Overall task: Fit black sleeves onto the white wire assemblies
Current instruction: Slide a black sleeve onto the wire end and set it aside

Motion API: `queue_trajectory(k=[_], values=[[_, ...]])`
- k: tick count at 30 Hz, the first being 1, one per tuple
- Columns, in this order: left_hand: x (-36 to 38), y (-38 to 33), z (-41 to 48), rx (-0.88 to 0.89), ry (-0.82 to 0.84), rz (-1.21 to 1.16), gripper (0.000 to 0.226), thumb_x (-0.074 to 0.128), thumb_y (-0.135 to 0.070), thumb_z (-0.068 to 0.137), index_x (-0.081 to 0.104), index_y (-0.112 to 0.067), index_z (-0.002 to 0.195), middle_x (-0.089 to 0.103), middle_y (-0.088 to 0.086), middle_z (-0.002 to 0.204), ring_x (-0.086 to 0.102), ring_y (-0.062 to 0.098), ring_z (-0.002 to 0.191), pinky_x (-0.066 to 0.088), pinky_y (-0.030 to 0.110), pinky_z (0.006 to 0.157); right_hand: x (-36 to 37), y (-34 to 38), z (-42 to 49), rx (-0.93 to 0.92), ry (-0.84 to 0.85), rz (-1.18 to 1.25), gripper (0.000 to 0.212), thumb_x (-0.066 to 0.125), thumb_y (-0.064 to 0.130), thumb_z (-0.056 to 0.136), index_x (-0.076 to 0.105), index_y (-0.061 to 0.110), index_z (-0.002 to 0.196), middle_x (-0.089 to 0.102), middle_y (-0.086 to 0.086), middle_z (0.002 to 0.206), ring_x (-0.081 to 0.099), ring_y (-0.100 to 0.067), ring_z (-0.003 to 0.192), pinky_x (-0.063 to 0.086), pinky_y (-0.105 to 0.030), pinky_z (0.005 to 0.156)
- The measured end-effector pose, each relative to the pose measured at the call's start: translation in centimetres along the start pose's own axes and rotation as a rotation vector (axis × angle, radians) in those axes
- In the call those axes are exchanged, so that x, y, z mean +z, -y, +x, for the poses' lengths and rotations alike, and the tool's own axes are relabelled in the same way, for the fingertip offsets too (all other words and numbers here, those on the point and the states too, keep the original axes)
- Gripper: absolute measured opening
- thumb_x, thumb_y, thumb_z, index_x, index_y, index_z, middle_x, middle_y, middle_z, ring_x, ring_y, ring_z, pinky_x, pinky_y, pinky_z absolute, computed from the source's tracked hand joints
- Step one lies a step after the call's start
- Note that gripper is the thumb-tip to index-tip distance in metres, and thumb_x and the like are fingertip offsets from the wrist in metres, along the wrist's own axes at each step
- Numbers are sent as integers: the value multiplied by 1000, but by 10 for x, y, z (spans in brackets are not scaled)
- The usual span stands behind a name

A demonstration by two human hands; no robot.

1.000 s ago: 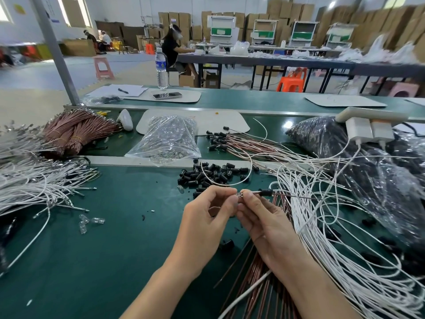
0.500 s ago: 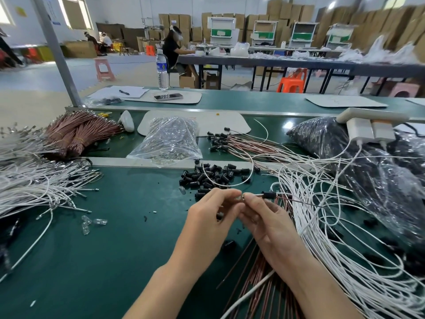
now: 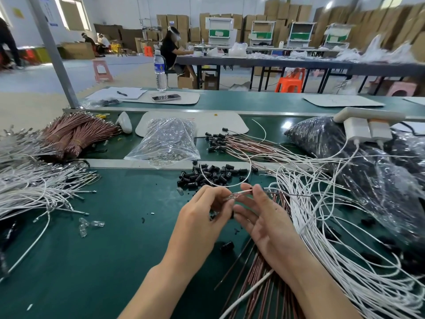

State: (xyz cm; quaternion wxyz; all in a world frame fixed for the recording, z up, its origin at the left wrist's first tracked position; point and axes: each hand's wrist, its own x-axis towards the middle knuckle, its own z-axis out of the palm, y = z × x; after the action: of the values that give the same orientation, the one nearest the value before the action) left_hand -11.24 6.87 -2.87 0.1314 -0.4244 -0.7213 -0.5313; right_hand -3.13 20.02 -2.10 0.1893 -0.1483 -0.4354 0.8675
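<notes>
My left hand point(image 3: 202, 215) pinches the clear bulb end point(image 3: 231, 197) of a thin wire assembly point(image 3: 244, 192) above the green mat. My right hand point(image 3: 264, 223) lies palm up just to its right, thumb and forefinger pinching the same wire, the other fingers spread. From there the wire runs on to the right point(image 3: 289, 195). No black sleeve shows on it; my fingers cover that stretch. A pile of loose black sleeves point(image 3: 211, 176) lies just beyond my hands. White wires point(image 3: 326, 217) spread in a big tangle on the right.
More white wires point(image 3: 34, 187) fan out at left, with loose clear bulbs point(image 3: 88, 226) near them. Copper-coloured wires point(image 3: 259, 282) lie under my right forearm. Behind are a clear bag point(image 3: 167, 141), sleeved wires point(image 3: 232, 143), a brown wire bundle point(image 3: 76, 132), and a black bag point(image 3: 368, 171) at right.
My right hand has turned palm up and spread its lower fingers. The black sleeve seen on the wire right of my fingertips is no longer visible.
</notes>
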Motion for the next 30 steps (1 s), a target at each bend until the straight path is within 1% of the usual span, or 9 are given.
queue_trajectory(k=[3, 7, 11, 15, 21, 25, 26, 28, 30], values=[[0, 1, 0, -22, -17, 1, 11, 68, -20, 94, 64, -25, 103, 63, -13, 93, 64, 11, 88, 52, 24, 76, -3, 3, 1, -31, -72, 64, 31, 66, 40, 86, 81, 17, 99, 76, -11, 100, 73, -17, 79, 59, -25, 66], [2, 2, 0, -36, 3, -12, 9, 68, -19, 95, 65, -23, 102, 63, -14, 92, 64, 10, 89, 51, 23, 77, -5, 3, 1, -41, -99, 44, 25, 65, 30, 87, 82, 14, 95, 77, -9, 92, 72, -14, 72, 59, -25, 62], [5, -1, -2, -33, 29, -21, 11, 69, -17, 94, 65, -24, 102, 63, -16, 93, 64, 6, 89, 50, 15, 76, -2, 1, 0, -40, -34, -30, 26, 63, 30, 89, 81, 12, 97, 75, -10, 89, 71, -17, 74, 60, -27, 63], [6, 0, -2, -43, 33, -50, 15, 71, -13, 93, 66, -24, 102, 65, -16, 93, 65, 4, 89, 47, 8, 76, 0, -1, -2, -41, 25, -118, 31, 62, 33, 91, 79, 10, 104, 75, -16, 95, 71, -21, 82, 60, -29, 70], [7, 5, -4, -117, -1, -144, 21, 74, -11, 90, 69, -27, 102, 71, -18, 95, 69, 1, 90, 50, 10, 77, 1, -4, -2, -42, 30, -122, 33, 67, 36, 87, 79, 10, 104, 75, -14, 92, 71, -18, 80, 58, -26, 68], [10, 7, -7, -167, 7, -216, 19, 74, -7, 89, 73, -22, 100, 73, -17, 90, 72, 5, 88, 56, 20, 78, -1, -5, -2, -32, 39, -143, 35, 67, 38, 87, 79, 9, 105, 75, -15, 93, 71, -19, 81, 57, -27, 69], [11, 7, -7, -173, 12, -223, 18, 73, -7, 89, 73, -21, 101, 73, -17, 91, 72, 5, 88, 57, 20, 77, -2, -4, -3, -30, 50, -147, 36, 67, 38, 87, 78, 10, 106, 74, -14, 95, 71, -19, 82, 57, -27, 70], [10, 6, -5, -169, 18, -213, 19, 72, -8, 91, 72, -22, 104, 72, -18, 94, 71, 4, 90, 54, 16, 77, -1, -3, -3, -33, 53, -150, 34, 70, 37, 85, 78, 13, 106, 75, -11, 98, 71, -18, 84, 57, -27, 70], [8, 6, -2, -159, 18, -179, 20, 70, -9, 93, 69, -25, 105, 70, -19, 96, 68, 2, 92, 50, 11, 77, 0, -3, -1, -67, -7, -135, 29, 76, 32, 79, 80, 16, 103, 75, -7, 98, 71, -16, 84, 58, -27, 69]])
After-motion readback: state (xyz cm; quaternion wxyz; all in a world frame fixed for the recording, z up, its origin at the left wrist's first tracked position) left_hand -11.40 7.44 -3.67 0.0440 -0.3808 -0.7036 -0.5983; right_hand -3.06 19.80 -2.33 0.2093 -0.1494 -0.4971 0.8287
